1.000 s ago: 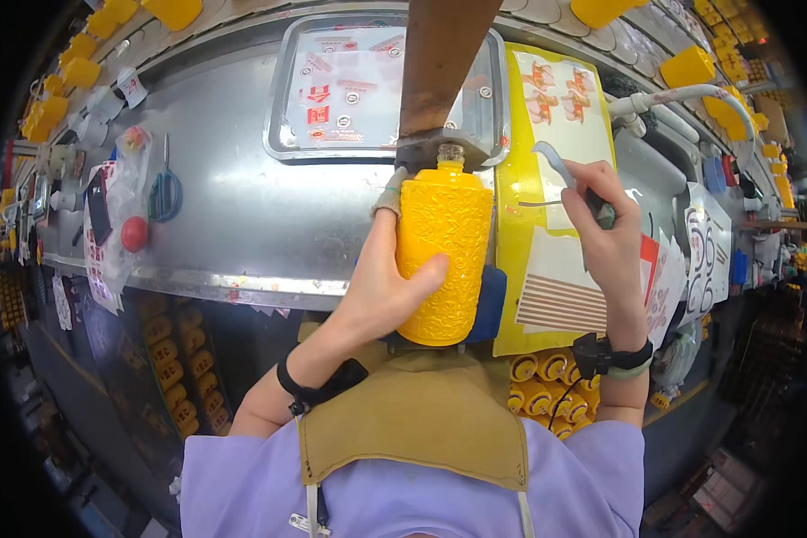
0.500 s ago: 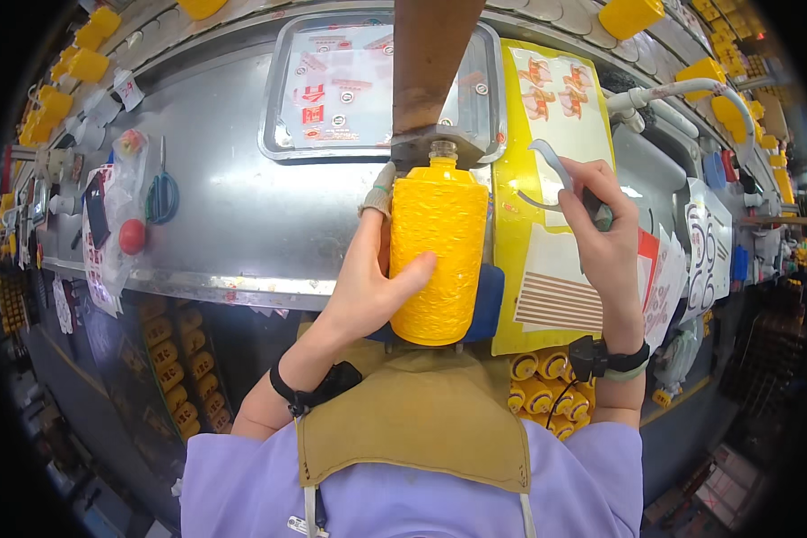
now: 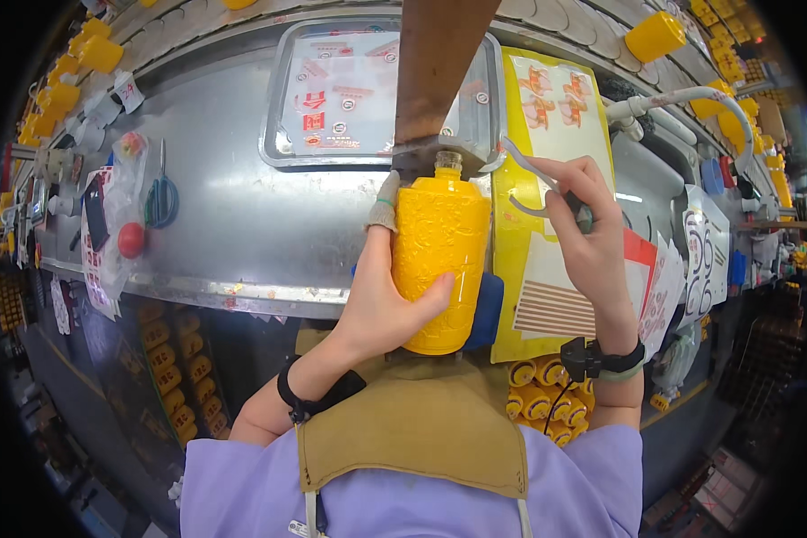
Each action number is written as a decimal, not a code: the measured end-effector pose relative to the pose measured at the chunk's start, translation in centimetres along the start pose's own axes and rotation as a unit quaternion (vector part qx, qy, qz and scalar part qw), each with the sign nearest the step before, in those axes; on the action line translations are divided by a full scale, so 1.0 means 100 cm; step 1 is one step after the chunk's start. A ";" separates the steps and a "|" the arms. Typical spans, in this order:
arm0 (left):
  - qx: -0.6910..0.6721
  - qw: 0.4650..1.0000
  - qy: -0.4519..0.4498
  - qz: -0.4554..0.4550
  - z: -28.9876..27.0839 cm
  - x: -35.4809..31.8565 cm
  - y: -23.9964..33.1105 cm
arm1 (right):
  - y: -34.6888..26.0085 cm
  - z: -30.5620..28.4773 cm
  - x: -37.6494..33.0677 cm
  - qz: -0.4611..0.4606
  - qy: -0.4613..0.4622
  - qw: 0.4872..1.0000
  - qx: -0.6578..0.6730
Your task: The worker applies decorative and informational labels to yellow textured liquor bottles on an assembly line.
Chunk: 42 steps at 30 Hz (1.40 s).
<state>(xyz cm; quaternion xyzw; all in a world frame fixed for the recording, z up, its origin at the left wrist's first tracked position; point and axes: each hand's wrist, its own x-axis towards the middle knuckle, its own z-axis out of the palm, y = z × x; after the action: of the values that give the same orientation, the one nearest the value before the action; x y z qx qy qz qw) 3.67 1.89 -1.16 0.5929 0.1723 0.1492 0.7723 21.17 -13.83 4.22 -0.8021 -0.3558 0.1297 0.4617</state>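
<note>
My left hand (image 3: 394,309) is wrapped round a yellow embossed bottle (image 3: 441,255) in front of me, thumb across its face. A finger of that hand wears a pale cloth finger cover. The bottle's clear glass neck (image 3: 448,162) points away from me, close to a metal block on a wooden bar (image 3: 435,76). To the bottle's right, my right hand (image 3: 592,220) pinches a thin, curved, greyish strip (image 3: 522,160) between thumb and fingers. The strip's free ends reach toward the bottle's shoulder, apart from it. Something darker lies partly hidden in the right palm.
A metal tray (image 3: 273,134) with wet-looking printed decals lies behind the bar. On the right, a yellow board (image 3: 509,296) bears decal sheets. Scissors (image 3: 161,199) and a red ball (image 3: 131,239) lie at left. A white pipe (image 3: 672,90) bends over at right; yellow bottles line the far conveyor.
The bottle has turned in my left hand, showing another side of its relief, and tilts slightly. My right hand has moved left, bringing the strip nearer the bottle's neck.
</note>
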 end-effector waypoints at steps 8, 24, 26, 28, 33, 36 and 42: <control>0.108 0.993 0.034 0.031 0.012 -0.002 0.001 | -0.014 0.024 0.027 -0.189 -0.039 0.975 -0.113; 0.351 0.911 0.082 0.201 0.004 0.015 0.005 | 0.012 0.020 0.055 -0.262 -0.133 0.949 -0.116; 0.358 0.902 0.102 0.218 0.006 0.016 0.008 | 0.011 0.019 0.054 -0.251 -0.145 0.949 -0.122; 0.349 0.904 0.100 0.224 0.005 0.017 0.007 | 0.012 0.019 0.055 -0.238 -0.156 0.950 -0.128; 0.304 0.927 0.085 0.203 0.007 0.015 0.004 | 0.016 0.019 0.054 -0.243 -0.147 0.953 -0.108; 0.304 0.925 0.084 0.212 0.005 0.017 0.002 | 0.018 0.019 0.053 -0.254 -0.128 0.951 -0.119; 0.318 0.919 0.100 0.211 0.005 0.015 0.003 | 0.025 -0.009 0.050 -0.282 -0.110 0.905 -0.299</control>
<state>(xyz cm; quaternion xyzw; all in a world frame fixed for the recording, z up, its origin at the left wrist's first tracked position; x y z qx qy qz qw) 5.25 2.17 -0.92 0.8118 0.1577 0.3046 0.4726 26.37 -11.74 3.21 -0.7493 -0.6380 -0.0308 0.1750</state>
